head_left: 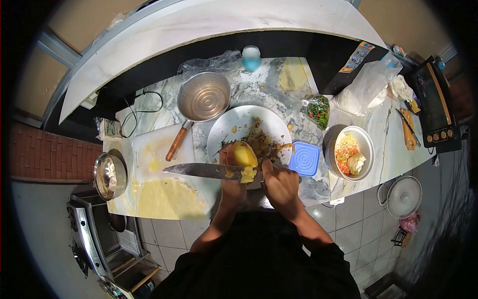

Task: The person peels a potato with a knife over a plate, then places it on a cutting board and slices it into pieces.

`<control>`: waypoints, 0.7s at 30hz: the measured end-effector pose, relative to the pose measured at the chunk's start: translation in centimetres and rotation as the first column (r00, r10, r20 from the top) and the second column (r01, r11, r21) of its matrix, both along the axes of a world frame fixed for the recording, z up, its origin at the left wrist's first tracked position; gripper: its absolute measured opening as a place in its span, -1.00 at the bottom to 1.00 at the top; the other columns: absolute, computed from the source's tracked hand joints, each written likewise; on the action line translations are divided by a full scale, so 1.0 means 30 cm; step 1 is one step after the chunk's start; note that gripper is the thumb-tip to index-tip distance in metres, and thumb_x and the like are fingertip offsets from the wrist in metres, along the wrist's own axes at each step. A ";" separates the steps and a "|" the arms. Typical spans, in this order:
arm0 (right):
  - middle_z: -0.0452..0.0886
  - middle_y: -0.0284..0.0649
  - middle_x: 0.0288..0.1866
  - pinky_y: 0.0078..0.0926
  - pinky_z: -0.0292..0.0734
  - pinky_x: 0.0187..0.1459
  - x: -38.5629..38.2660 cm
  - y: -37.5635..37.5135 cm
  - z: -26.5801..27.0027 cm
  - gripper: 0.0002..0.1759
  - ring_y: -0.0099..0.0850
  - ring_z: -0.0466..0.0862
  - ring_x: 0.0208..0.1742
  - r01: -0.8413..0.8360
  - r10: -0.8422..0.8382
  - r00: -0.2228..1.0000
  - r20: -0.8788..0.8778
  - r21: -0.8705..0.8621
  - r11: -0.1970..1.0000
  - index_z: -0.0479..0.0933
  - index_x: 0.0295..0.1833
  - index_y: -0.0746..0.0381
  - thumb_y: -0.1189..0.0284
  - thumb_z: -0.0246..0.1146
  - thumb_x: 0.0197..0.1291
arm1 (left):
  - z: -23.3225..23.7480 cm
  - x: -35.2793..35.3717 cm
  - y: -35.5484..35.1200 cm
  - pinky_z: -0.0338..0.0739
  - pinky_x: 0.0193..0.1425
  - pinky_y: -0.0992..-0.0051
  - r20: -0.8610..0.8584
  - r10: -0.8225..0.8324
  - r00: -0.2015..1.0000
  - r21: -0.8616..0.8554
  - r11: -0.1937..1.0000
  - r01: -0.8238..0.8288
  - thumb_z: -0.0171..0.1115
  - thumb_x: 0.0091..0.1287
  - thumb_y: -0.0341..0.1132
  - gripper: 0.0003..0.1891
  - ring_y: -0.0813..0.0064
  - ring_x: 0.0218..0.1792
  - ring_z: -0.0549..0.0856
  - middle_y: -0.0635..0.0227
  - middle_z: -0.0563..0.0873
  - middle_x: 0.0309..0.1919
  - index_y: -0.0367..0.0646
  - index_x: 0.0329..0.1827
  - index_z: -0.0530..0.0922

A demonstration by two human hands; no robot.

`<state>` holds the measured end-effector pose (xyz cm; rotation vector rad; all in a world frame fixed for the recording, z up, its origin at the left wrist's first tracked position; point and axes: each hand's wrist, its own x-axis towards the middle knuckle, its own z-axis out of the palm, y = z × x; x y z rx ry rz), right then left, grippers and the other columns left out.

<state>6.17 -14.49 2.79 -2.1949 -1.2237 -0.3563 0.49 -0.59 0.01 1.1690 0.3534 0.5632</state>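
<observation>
My left hand [232, 185] is closed around a yellow peeled potato [243, 154] over the near part of a large white plate [225, 124]. My right hand [281, 187] grips the handle of a wide kitchen knife [204, 171], its blade pointing left across the front of the potato. Small yellow bits [248, 174] cling to the blade near the handle. Brown peelings [259, 140] and a few green scraps lie on the plate. Just right of the plate, close to my right hand, is a blue square lid [304, 159].
A saucepan [204, 97] with a wooden handle rests behind a white cutting board [144, 149]. Rightward stand a white bowl [369, 144] of chopped orange and pale food and a bag of chilies [317, 110]. A metal pot [110, 177] sits at the left edge.
</observation>
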 end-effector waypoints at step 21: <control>0.57 -0.08 -0.59 -0.20 0.46 -0.44 -0.006 -0.026 0.025 -0.60 -0.08 0.62 -0.50 -0.005 -0.026 0.972 -0.234 -0.133 0.991 0.45 -0.12 0.33 0.55 0.26 -0.20 | 0.064 0.007 -0.005 0.38 0.19 0.47 -0.034 -0.008 0.999 0.234 0.972 0.016 -0.25 0.56 -0.05 -0.56 0.53 0.06 0.48 0.26 0.47 0.04 -0.24 0.21 0.30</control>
